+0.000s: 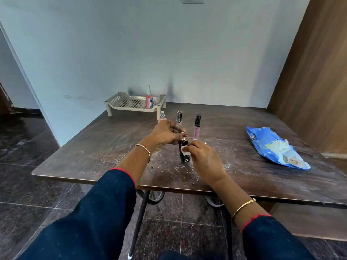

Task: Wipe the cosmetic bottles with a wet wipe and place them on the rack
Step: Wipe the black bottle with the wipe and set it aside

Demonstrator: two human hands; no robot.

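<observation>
Five cosmetics in total from the head camera, and only one has made it onto the rack [135, 104] so far: a pink spray bottle [149, 99] with a clear cap, standing upright at the right end of that beige slotted thing at the back of the table [93, 147].

The one being cleaned is a dark bottle [185, 152], standing upright on the table near the front middle. It's black and glossy with little white specks or print low down and a gold collar at the neck. The left hand [165, 134] comes in from above, fingers curled round the top of it, thumb with red nail polish right by the collar. The right hand [204, 158] has its fingers bunched together, pinching a small white wet wipe [185, 149] against the bottle's side, about halfway up.

Just behind the hands, three more stand in a loose row: a small bottle [162, 115] with a silver cap, mostly hidden by the left hand, a clear tube [179, 117] with a black cap, and a pink lip gloss [197, 128], also black-capped.

Off to the right lies a blue pack of wipes [276, 147], flap open. The tabletop is dark wood grain, with whitish specks around the bottle.
</observation>
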